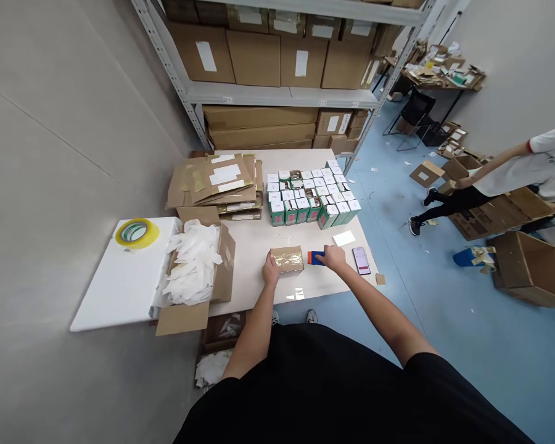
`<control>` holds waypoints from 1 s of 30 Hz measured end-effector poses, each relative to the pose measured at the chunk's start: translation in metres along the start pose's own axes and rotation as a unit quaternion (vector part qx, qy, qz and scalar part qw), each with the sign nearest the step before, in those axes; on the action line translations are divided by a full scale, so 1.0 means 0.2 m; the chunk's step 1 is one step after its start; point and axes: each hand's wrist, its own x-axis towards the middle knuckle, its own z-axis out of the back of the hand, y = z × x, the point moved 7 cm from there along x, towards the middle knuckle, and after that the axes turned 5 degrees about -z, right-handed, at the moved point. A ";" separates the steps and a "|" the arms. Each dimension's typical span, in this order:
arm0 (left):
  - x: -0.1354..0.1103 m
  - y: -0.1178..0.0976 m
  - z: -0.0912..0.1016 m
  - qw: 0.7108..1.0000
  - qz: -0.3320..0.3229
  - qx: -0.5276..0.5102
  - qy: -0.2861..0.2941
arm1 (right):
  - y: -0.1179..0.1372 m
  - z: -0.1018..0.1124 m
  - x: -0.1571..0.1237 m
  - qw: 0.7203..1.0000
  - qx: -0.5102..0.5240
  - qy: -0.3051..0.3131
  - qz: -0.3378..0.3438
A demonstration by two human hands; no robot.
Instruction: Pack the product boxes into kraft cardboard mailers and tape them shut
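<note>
A small brown cardboard box (287,259), shiny with tape on top, lies on the pale table (259,246) in front of me. My left hand (270,270) presses against the box's left end, fingers closed on it. My right hand (333,256) grips a blue and orange tape dispenser (315,257) just right of the box. A white label (343,238) and a phone (361,260) lie beside my right hand.
Rows of green and white small boxes (312,197) stand at the back of the table, beside flattened cartons (217,182). An open carton of white bags (192,265) sits left, with a yellow tape roll (137,233) on a white board. Behind are shelves. Another person (513,176) bends over cartons at right.
</note>
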 end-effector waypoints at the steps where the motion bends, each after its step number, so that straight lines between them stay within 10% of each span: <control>1: 0.00 0.00 0.00 1.000 0.002 0.003 -0.003 | 0.04 -0.05 -0.01 1.000 -0.003 -0.006 0.007; 6: 0.02 0.04 0.01 1.000 0.006 -0.004 -0.014 | 0.06 -0.44 -0.10 0.998 0.050 0.040 -0.006; 11: 0.03 0.05 0.02 1.000 0.006 0.006 -0.018 | -0.22 -0.64 -0.12 0.988 0.125 -0.082 -0.033; 21: 0.03 0.01 0.05 0.999 0.001 0.029 -0.025 | -0.68 -0.93 0.05 0.976 0.167 0.083 -0.114; 25: 0.04 0.03 0.05 0.999 0.010 0.035 -0.034 | -0.57 -0.85 0.01 0.971 0.206 0.019 -0.118; 30: 0.03 0.03 0.03 0.999 0.002 0.022 -0.035 | -0.11 -0.62 0.02 0.906 0.423 -0.014 -0.017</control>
